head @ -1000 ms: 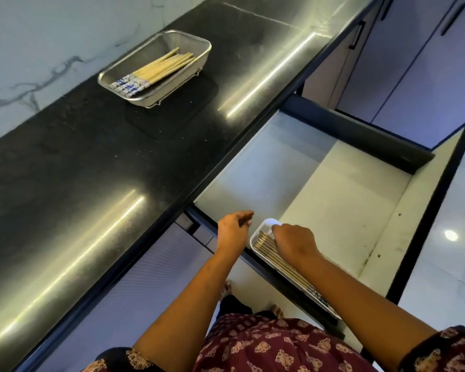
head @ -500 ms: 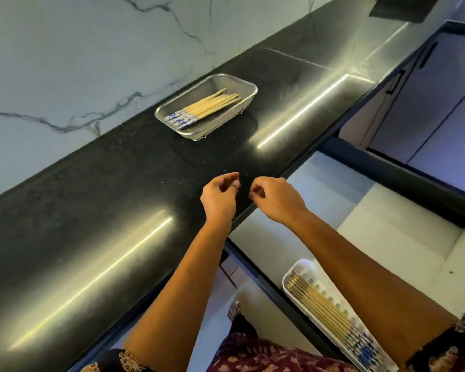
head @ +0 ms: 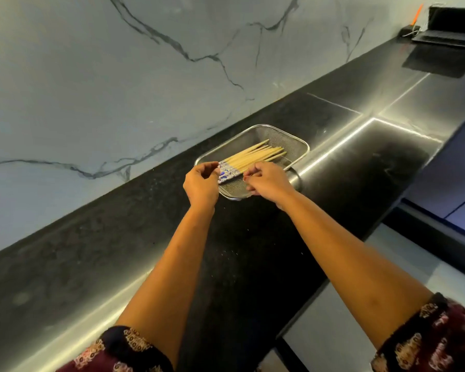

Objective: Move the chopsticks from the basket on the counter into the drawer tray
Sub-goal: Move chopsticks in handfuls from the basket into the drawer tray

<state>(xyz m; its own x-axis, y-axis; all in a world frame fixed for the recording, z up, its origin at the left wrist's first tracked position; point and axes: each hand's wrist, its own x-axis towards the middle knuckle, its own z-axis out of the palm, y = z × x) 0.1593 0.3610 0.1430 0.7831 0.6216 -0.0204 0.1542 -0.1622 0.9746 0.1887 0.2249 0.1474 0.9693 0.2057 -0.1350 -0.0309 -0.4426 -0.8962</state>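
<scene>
A steel mesh basket [head: 279,131] stands on the black counter [head: 91,251] near the marble wall. In it lies a bundle of pale wooden chopsticks [head: 255,155] with blue-and-white patterned ends pointing toward me. My left hand [head: 201,185] is at the basket's near left corner, its fingertips pinching the patterned ends. My right hand [head: 270,182] is over the near right rim, with finger and thumb closing on the sticks just past the pattern. The drawer tray is out of view.
The open drawer [head: 403,267] shows its pale floor at the lower right, below the counter edge. A dark laptop [head: 448,36] sits at the far end of the counter. Grey cabinet fronts [head: 462,200] stand at the right.
Both hands left the drawer tray, rose over the counter edge and reached the basket, where they now close on the chopsticks. The view lifted, so the tray dropped out of sight.
</scene>
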